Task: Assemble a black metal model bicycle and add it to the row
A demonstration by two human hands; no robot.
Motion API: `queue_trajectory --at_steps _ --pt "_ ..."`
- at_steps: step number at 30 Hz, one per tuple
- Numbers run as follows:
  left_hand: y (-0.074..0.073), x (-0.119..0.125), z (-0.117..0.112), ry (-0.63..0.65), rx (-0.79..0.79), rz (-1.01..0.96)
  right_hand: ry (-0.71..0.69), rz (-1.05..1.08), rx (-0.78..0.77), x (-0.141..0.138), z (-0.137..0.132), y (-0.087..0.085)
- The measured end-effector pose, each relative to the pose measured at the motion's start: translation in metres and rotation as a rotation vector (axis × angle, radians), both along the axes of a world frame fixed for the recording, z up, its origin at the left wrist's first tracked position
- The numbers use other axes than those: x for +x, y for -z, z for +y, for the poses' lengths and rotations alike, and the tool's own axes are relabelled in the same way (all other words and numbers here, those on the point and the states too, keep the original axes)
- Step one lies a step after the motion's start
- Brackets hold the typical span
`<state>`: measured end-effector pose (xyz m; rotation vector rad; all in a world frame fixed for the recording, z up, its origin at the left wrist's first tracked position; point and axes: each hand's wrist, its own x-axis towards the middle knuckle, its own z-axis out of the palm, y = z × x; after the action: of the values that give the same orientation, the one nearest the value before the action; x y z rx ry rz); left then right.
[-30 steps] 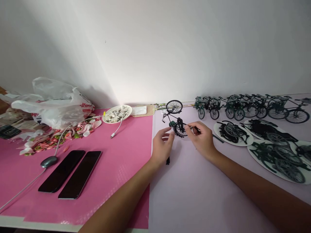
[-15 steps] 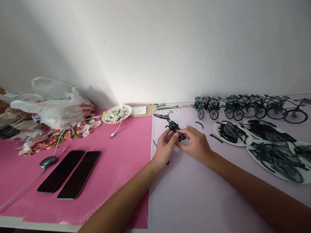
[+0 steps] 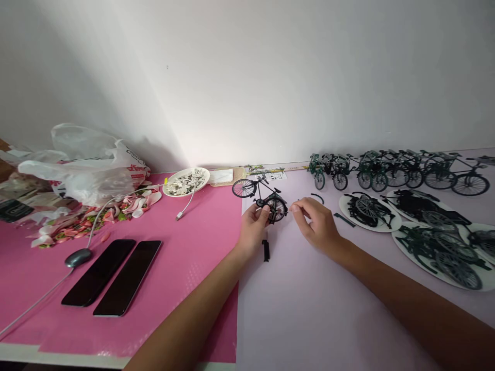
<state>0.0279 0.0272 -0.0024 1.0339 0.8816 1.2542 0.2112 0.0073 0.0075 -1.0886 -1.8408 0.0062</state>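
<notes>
My left hand (image 3: 253, 229) grips a small dark-green model bicycle (image 3: 263, 198) by its rear end, holding it upright above the pale mat, front wheel pointing left. My right hand (image 3: 315, 224) hovers just right of the bicycle's rear wheel, fingers loosely curled, thumb and forefinger close together; I cannot make out anything between them. A small black part (image 3: 265, 250) lies on the mat below my left hand. A curved black strip (image 3: 317, 196) and a dark straight strip (image 3: 344, 219) lie beyond my right hand.
A row of finished model bicycles (image 3: 398, 172) stands at the back right, with white plates of bicycle parts (image 3: 369, 210) in front. On the pink mat (image 3: 174, 257) lie two phones (image 3: 112, 275), a mouse (image 3: 77, 256), a bowl of small pieces (image 3: 186, 181) and a plastic bag (image 3: 83, 165).
The bicycle went from lying flat between both hands to upright in my left hand, front wheel swung to the left. My right hand let go and drew slightly right.
</notes>
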Motion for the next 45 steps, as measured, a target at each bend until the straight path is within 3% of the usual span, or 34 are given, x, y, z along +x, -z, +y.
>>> queue_trajectory --at_steps 6,10,15,20,25,35,40,45 --pt "-0.005 -0.016 0.013 -0.155 0.019 0.041 0.005 -0.19 -0.239 0.009 0.015 0.018" --pt "-0.007 -0.019 0.014 -0.215 0.019 0.08 0.038 -0.378 -0.217 0.014 0.018 0.023" --pt "-0.006 -0.017 0.011 -0.142 0.013 0.062 -0.034 -0.505 -0.215 0.02 0.023 0.023" --pt "-0.005 -0.016 0.01 -0.112 0.007 0.026 -0.072 -0.441 -0.263 0.021 0.028 0.03" --pt "-0.002 -0.017 0.012 -0.121 0.028 0.123 -0.092 -0.369 -0.253 0.023 0.032 0.035" --pt "0.0 -0.017 0.011 -0.123 0.056 0.189 -0.08 -0.438 -0.199 0.026 0.029 0.028" --pt "-0.004 -0.017 0.011 -0.147 0.12 0.263 -0.006 -0.242 -0.114 0.024 0.028 0.021" --pt "-0.009 -0.013 0.006 -0.102 0.229 0.307 -0.051 -0.077 -0.013 0.018 0.023 0.012"
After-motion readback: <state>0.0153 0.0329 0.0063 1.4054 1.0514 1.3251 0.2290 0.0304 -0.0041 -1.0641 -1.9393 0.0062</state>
